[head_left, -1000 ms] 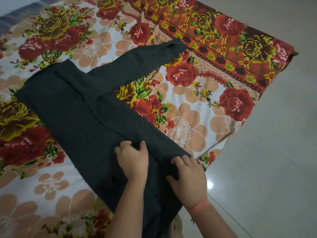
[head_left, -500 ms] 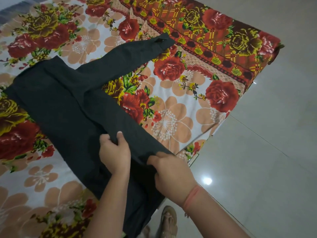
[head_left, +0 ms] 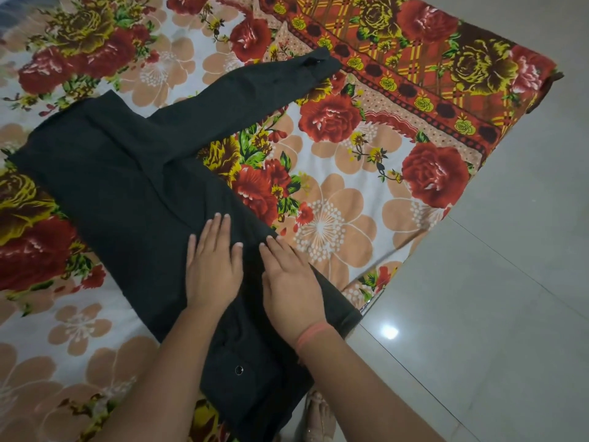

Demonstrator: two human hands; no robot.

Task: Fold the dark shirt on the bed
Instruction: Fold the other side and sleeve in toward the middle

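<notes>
Near the bed's edge, both hands, left hand and right hand, have released their pinch and now press flat, fingers extended, smoothing the dark shirt's folded-in side, so the far sleeve looks next.

Both forearms come in from the bottom edge, side by side. L hand lies flat, palm down, fingers straight and together, thumb out to the right. R hand also flat, palm down, fingers extended, just beside the L, not touching. Pinkish band round R wrist.
</notes>
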